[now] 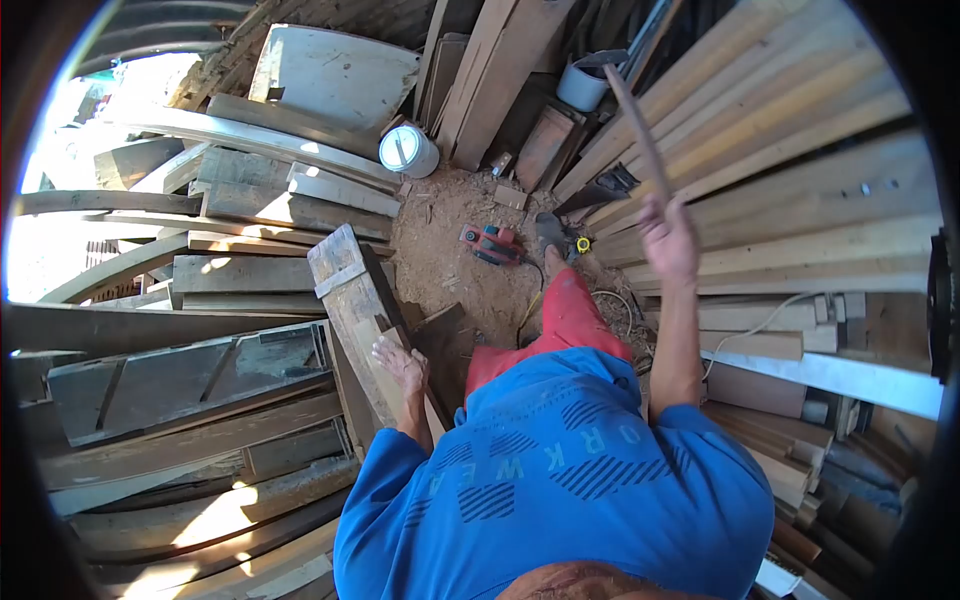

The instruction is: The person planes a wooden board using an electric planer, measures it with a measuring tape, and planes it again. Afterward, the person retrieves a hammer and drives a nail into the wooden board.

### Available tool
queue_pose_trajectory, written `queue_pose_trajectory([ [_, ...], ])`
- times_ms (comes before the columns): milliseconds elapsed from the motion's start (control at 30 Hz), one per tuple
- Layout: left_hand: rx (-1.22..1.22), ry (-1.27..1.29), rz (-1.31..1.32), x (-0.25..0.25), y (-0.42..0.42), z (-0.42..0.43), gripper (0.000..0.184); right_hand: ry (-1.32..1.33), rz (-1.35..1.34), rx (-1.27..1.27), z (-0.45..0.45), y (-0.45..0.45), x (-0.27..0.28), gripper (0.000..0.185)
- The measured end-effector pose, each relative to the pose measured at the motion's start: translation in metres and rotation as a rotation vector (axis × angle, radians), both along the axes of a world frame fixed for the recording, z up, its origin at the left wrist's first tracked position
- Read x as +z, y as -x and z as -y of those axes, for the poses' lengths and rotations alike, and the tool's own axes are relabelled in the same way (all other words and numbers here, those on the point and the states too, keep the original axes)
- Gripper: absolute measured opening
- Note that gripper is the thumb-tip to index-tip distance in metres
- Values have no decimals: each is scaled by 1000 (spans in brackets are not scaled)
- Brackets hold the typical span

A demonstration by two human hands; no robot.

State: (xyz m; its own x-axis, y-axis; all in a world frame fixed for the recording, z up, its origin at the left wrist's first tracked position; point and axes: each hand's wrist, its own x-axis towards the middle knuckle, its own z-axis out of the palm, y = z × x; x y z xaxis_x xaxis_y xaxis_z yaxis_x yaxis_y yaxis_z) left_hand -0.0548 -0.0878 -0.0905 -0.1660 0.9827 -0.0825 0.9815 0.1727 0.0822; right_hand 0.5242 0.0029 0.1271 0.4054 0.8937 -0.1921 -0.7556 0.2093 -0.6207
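Note:
My right hand (669, 240) is raised on the right, its fingers closed around the end of a long wooden handle. This looks like a hammer (640, 125), with a dark head at its far end, above a grey bucket (582, 88). On the left, my left hand (400, 366) lies with fingers stretched over a pale piece of wood (375, 345). That piece rests on a narrow wooden bench (345, 268) with a cross strip near its far end. A red power tool, apparently an electric planer (492, 244), sits on the sawdust-covered ground.
Stacked boards (270, 270) crowd the left side, and long planks (780, 200) line the right. A white lidded bucket (408, 151) stands ahead. Near my foot (555, 262) lie a yellow tape measure (583, 244) and a cord (528, 318).

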Motion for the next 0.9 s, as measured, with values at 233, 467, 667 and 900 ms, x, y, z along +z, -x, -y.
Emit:
queue_pose_trajectory([
  [233, -312, 231, -122, -12, 53, -11, 110, 136, 395, 468, 115, 140, 40, 33],
  [467, -249, 497, -303, -24, 65, -38, 107, 254, 1013, 231, 161, 157, 17, 24],
  [667, -304, 599, -376, -15, 56, -49, 96, 597, 1144, 114, 242, 122, -20, 20],
  [900, -394, 640, -353, -4, 19, -65, 85, 798, 818, -374, 325, 64, -22, 19],
])
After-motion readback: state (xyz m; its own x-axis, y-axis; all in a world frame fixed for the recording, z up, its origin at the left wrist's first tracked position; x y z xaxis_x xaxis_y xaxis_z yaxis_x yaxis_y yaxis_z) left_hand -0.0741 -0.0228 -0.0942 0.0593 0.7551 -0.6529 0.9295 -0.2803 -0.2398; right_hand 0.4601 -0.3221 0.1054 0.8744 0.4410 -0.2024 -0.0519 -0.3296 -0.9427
